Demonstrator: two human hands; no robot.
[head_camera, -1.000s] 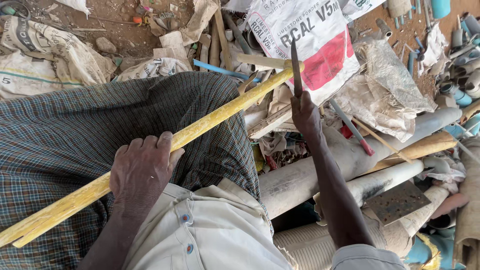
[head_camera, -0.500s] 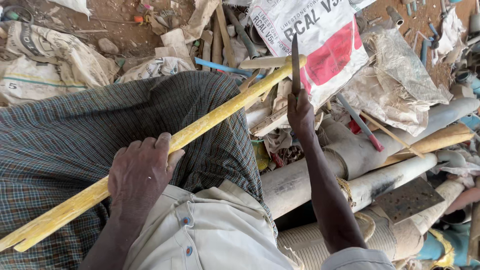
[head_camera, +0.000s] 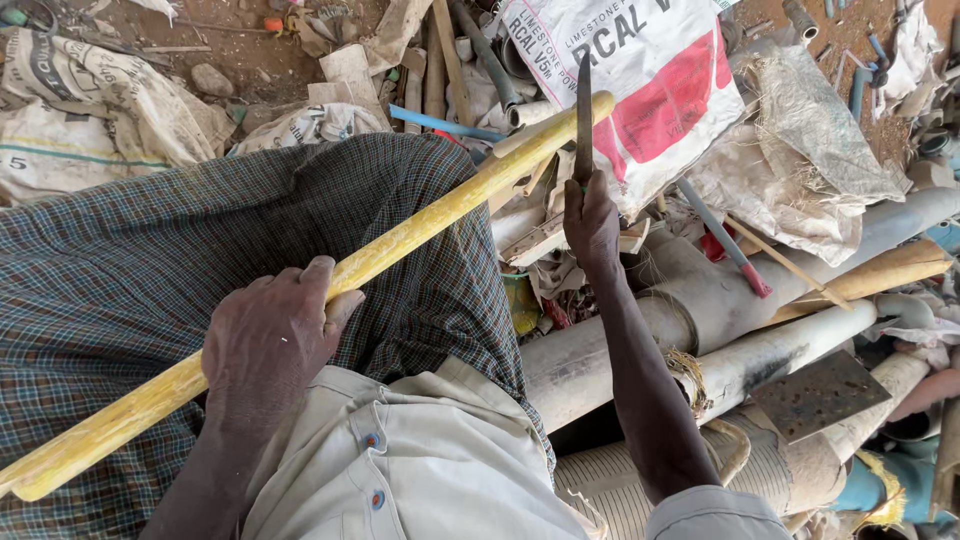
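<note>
While the left hand (head_camera: 268, 340) presses down on a long yellow stick (head_camera: 330, 285), its grip closed over the shaft with the fingers curled across the top, the stick lies across the checked cloth (head_camera: 150, 260) that covers the person's lap. Its long axis runs on a slant from the lower left edge of the view up toward the upper right, where its far end reaches a white and red printed sack (head_camera: 650, 80). Just beside that far end, the right hand (head_camera: 592, 222) holds a dark knife (head_camera: 584, 110), grip shut around the handle, blade upright and touching or almost touching the stick. So the right hand is nearer the stick's far end, the left nearer its middle. Grey pipes (head_camera: 700, 310) and scrap lie on the ground to the right.
</note>
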